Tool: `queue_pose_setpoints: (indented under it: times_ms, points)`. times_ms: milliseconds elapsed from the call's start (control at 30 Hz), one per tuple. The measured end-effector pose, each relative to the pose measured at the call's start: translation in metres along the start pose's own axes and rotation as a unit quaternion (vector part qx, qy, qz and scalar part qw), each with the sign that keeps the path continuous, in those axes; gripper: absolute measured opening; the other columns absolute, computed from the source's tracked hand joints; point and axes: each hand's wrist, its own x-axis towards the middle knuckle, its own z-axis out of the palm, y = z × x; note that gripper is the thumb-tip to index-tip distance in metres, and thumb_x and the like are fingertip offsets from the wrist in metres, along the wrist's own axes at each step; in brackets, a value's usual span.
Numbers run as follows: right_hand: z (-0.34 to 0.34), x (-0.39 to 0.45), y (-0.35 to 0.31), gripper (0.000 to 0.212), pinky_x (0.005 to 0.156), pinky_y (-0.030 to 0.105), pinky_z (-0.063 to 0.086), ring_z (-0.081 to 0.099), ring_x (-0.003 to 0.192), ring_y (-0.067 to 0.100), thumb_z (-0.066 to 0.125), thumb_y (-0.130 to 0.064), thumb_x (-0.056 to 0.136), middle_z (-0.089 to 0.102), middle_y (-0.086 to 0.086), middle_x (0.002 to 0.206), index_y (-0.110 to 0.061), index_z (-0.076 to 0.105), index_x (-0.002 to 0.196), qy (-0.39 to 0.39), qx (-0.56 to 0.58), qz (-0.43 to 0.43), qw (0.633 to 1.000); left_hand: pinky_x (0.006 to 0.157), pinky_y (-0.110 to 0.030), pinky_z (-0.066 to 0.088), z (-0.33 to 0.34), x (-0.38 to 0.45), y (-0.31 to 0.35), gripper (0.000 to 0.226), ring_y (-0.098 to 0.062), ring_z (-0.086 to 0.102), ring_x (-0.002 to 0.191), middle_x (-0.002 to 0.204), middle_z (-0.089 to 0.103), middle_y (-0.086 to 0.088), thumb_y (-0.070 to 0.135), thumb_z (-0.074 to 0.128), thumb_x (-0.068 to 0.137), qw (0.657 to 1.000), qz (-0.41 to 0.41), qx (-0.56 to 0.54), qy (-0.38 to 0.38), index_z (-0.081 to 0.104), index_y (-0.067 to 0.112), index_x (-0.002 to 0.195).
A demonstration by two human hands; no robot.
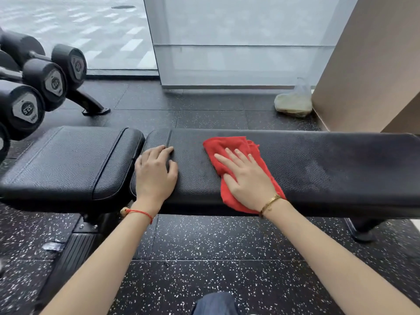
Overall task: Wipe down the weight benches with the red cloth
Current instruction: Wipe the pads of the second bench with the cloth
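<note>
Speckled gym flooring surrounds the black counter (pixel 318 160), whose long axis runs left-right; the right hand (pixel 247 176) presses the red cloth (pixel 227 144) flat, grip apart, unwiped pad stretching rightward, left hand (pixel 155 172) bracing, fingers spread

The weight bench (pixel 318 169) is stretching across the middle, its seat pad (pixel 63 160) sitting at nine o'clock of the long pad. The cloth (pixel 229 147) is lying on the long pad, the right hand (pixel 247 176) resting flat on it. The left hand (pixel 154 173) is lying at nine o'clock of the cloth, beside the gap. Dumbbells (pixel 34 87) are sitting at ten o'clock, and what is possibly a bag (pixel 293 103) is lying behind at one o'clock.
</note>
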Motion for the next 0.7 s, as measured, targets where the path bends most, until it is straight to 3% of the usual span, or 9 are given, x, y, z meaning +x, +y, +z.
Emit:
queue_pose_setpoints:
  times_ms: [133,233,400,533,700]
  points:
    - [-0.014,0.028,0.032,0.056,0.122,0.042,0.0,0.009,0.15,0.02,0.038,-0.031,0.097,0.014,-0.003,0.163,-0.037,0.024,0.151,-0.023,-0.005,0.108,0.994,0.112,-0.048,0.031,0.0,0.001,0.001,0.038,-0.024,0.046,0.13,0.135,0.059,-0.003,0.021,0.056,0.09,1.0,-0.009,-0.004,0.002,0.063,0.017,0.127]
    - [-0.008,0.066,0.018,0.057,0.122,0.045,-0.002,0.007,0.15,0.024,0.034,-0.032,0.097,0.01,0.001,0.163,-0.035,0.022,0.152,-0.024,-0.017,0.146,0.989,0.111,-0.049,0.031,0.0,0.002,0.003,0.039,-0.023,0.045,0.13,0.134,0.059,-0.001,0.023,0.055,0.089,1.0,-0.013,0.004,-0.002,0.063,0.018,0.127]
    - [0.012,0.082,-0.041,0.057,0.122,0.046,-0.002,0.007,0.15,0.023,0.035,-0.03,0.096,0.011,0.0,0.163,-0.035,0.022,0.152,-0.039,-0.011,0.045,0.998,0.111,-0.048,0.03,0.0,0.003,0.001,0.039,-0.022,0.045,0.13,0.135,0.059,0.0,0.024,0.055,0.089,1.0,-0.011,0.007,-0.001,0.062,0.02,0.128]
    - [0.013,0.044,-0.045,0.057,0.122,0.041,-0.001,0.01,0.15,0.019,0.04,-0.029,0.096,0.015,-0.003,0.162,-0.037,0.024,0.151,-0.032,0.007,-0.031,0.999,0.111,-0.046,0.03,0.001,0.003,-0.003,0.039,-0.021,0.044,0.13,0.135,0.059,0.001,0.026,0.056,0.09,1.0,-0.005,0.007,-0.001,0.062,0.021,0.128]
    - [-0.002,0.02,0.002,0.056,0.123,0.04,0.003,0.012,0.15,0.018,0.042,-0.029,0.097,0.018,-0.005,0.161,-0.038,0.027,0.15,-0.018,0.007,0.015,1.0,0.111,-0.047,0.03,0.001,0.003,-0.004,0.039,-0.02,0.044,0.13,0.134,0.059,0.002,0.026,0.054,0.09,1.0,-0.003,-0.001,0.0,0.063,0.021,0.128]
